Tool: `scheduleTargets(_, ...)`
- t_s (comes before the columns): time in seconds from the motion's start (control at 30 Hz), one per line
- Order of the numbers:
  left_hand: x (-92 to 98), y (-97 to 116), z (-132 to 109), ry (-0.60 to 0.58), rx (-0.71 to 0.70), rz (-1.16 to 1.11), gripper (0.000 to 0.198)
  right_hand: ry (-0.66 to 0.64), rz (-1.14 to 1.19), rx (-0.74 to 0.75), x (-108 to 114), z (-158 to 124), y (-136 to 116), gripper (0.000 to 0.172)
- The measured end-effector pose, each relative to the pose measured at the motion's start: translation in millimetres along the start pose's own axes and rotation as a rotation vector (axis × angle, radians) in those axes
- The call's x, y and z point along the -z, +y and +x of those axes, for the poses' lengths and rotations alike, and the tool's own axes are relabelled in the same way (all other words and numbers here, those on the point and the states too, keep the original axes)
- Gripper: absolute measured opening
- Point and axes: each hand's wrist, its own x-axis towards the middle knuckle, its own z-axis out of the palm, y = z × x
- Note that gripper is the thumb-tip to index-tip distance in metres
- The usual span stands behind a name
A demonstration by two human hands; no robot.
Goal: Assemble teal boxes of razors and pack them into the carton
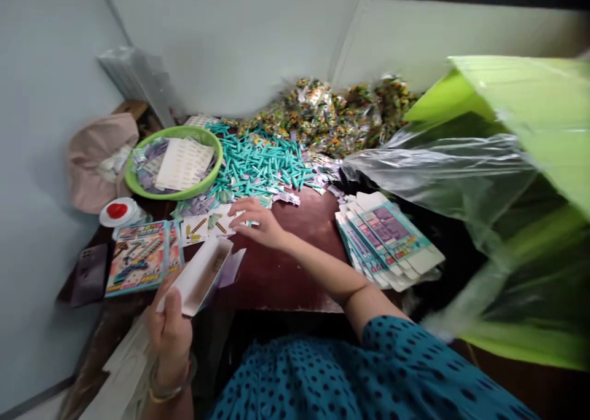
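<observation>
My left hand (171,321) is closed around a small cardboard box (203,277), tilted, its open side facing up. The inside looks bare, and a flap sticks out at its far right. My right hand (258,221) reaches over the table with its fingers stretched out and slightly curved. It is at the right edge of some printed instruction sheets (207,224); whether the fingertips touch them I cannot tell. Just beyond lies a wide heap of teal plastic sticks (262,162), with small purple packets (286,197) along its near edge.
A green basket (184,194) holds purple packets and white sheets. Printed boxes (138,257) and a phone (90,272) lie left; flattened boxes (391,235) are stacked right. Foil-like packets (318,112) are piled behind. A green carton (534,94) with clear plastic stands far right.
</observation>
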Motion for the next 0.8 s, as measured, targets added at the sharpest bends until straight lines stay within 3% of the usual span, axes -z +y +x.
scheduleTargets(0.13, -50.1, 15, 5, 0.047, 0.094, -0.06, 0.058, 0.073, 0.194, -0.241, 51, -26, 16, 0.036)
scheduleTargets(0.27, -87.0, 21, 18, 0.078, -0.018, -0.05, 0.059, 0.185, 0.056, -0.453, 60, -76, 30, 0.033)
scheduleTargets(0.33, -89.5, 25, 21, 0.059, -0.114, 0.007, 0.056, 0.092, -0.028, -0.486, 44, -118, 22, 0.034)
scheduleTargets(0.47, -74.4, 32, 19, -0.039, -0.204, 0.084, 0.05, -0.356, -0.145, -0.319, -4, -220, -22, 0.064)
scheduleTargets(0.5, -69.9, 34, 16, -0.082, -0.22, 0.097, 0.049, -0.383, -0.15, -0.265, -11, -241, -33, 0.058)
scheduleTargets(0.57, -63.0, 36, 10, -0.162, -0.252, 0.125, 0.049, -0.317, -0.117, -0.209, -8, -266, -51, 0.038)
scheduleTargets(0.63, -60.4, 38, 2, -0.222, -0.282, 0.155, 0.048, -0.111, -0.086, -0.249, 11, -260, -62, 0.04)
scheduleTargets(0.7, -61.7, 40, -5, -0.27, -0.322, 0.178, 0.046, 0.103, -0.088, -0.274, 34, -229, -70, 0.04)
scheduleTargets(0.73, -63.1, 41, -9, -0.292, -0.348, 0.183, 0.045, 0.162, -0.105, -0.243, 42, -207, -72, 0.038)
scheduleTargets(0.8, -65.3, 44, -15, -0.339, -0.384, 0.188, 0.045, 0.111, -0.152, -0.106, 44, -160, -75, 0.035)
